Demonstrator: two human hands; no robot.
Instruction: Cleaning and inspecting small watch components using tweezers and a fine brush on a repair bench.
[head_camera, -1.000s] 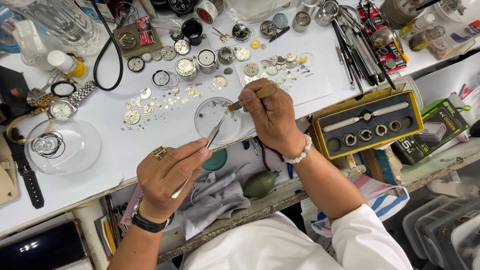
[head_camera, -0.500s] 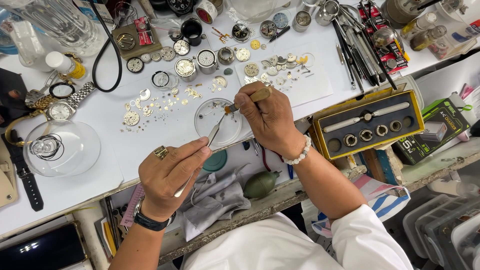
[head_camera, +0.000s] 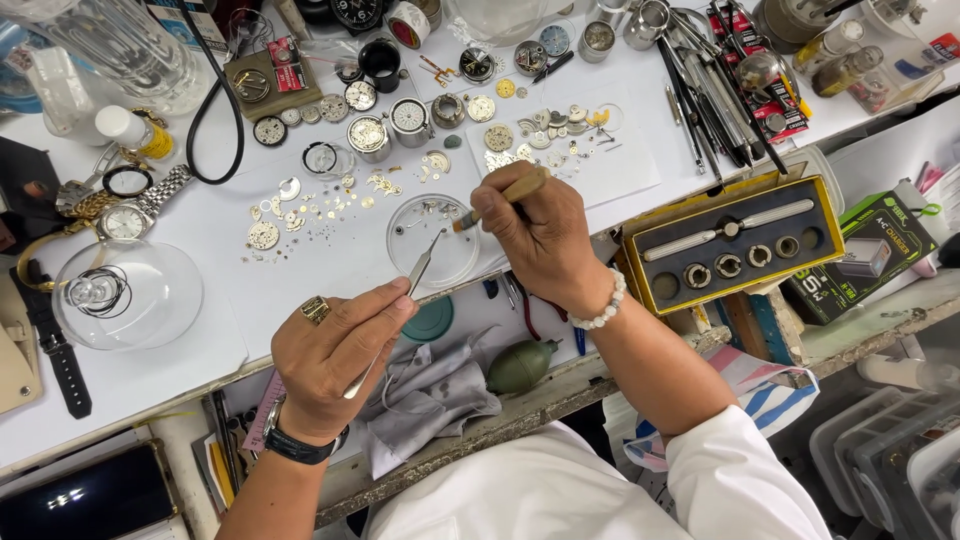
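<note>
My left hand (head_camera: 335, 355), with a gold ring and a dark wristwatch, grips metal tweezers (head_camera: 418, 272) whose tips reach into a small clear round dish (head_camera: 432, 240) on the white bench top. My right hand (head_camera: 540, 235), with a white bead bracelet, holds a wooden-handled brush (head_camera: 503, 196) with its bristle end over the same dish, close to the tweezer tips. Tiny metal watch parts lie inside the dish.
Small gears and watch parts (head_camera: 330, 200) are scattered left of the dish. A glass dome (head_camera: 125, 292) and a steel wristwatch (head_camera: 135, 210) sit at left. A yellow-rimmed tool case (head_camera: 735, 245) stands at right. A grey cloth (head_camera: 425, 395), green rubber blower (head_camera: 520, 365) and teal disc (head_camera: 432, 320) lie near me.
My right hand has drawn the brush down so its bristles sit over the dish. My left hand and tweezers have barely moved.
</note>
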